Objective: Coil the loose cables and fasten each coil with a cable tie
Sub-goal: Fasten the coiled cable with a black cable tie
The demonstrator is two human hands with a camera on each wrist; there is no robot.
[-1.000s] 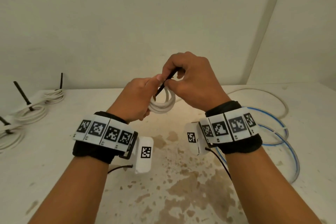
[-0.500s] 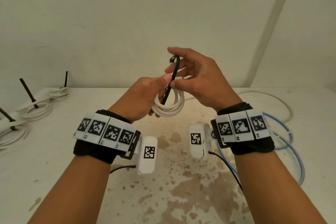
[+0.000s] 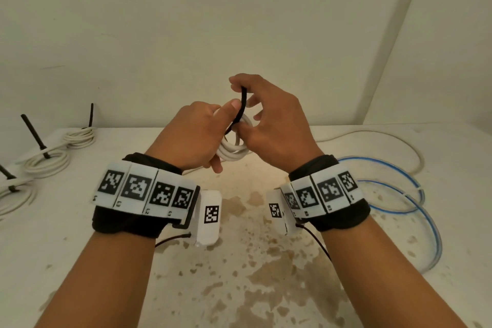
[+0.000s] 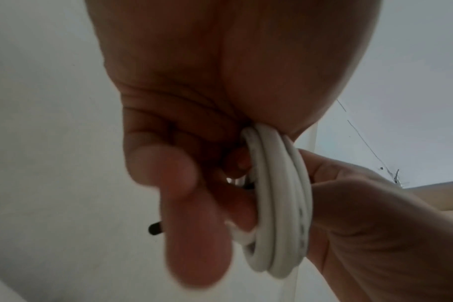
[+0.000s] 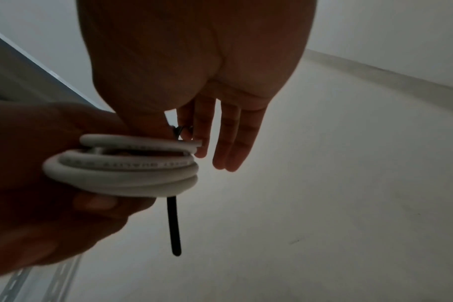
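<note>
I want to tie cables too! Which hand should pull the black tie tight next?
Probably the right hand: its fingertips already pinch the upper end of the black tie. The left hand is busy gripping the white coil, so it should just steady it.

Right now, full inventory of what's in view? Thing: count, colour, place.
held coil: 1, white, in the air between both hands
cable tie: 1, black, looped round the held coil, not yet cinched
tied coils: 3, white, each with a black tie sticking up, table's far left
loose white cable: 1, far right of table
blue-striped cable: 1, loose loops, right of table
table: 1, white with brown stains
wrist bands: 2, black with marker tags, one per wrist
left hand: grips the held coil
right hand: pinches the cable tie's upper end
</note>
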